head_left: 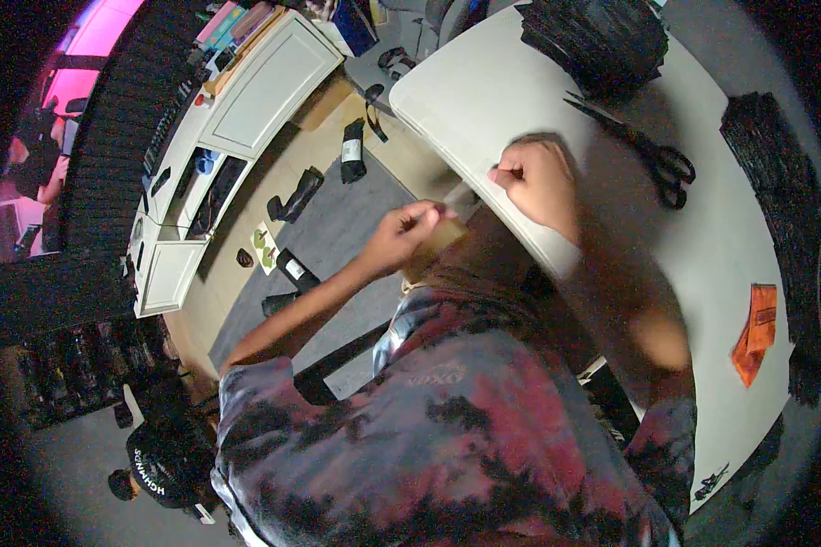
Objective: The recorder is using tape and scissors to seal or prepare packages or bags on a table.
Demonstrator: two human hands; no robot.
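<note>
My left hand (403,239) is closed in a pinch, just off the near-left edge of the white table (722,239). Whatever its fingertips hold is too small to make out. A pale, see-through patch (462,197) shows between my hands, but its kind is unclear. My right hand (540,178) is curled into a fist above the table's edge, thumb against the fingers; anything inside is hidden. Black-handled scissors (652,153) lie partly spread on the tabletop, beyond that hand. Behind them sits a stack of thin black sheets or strips (602,44).
An orange folded piece (755,334) lies on the table's right side. Black strips (780,210) run along its far right edge. On the floor, black rolled bundles (353,151) rest around a grey mat (333,223). White cabinets (269,87) stand left; another person (164,451) is at lower left.
</note>
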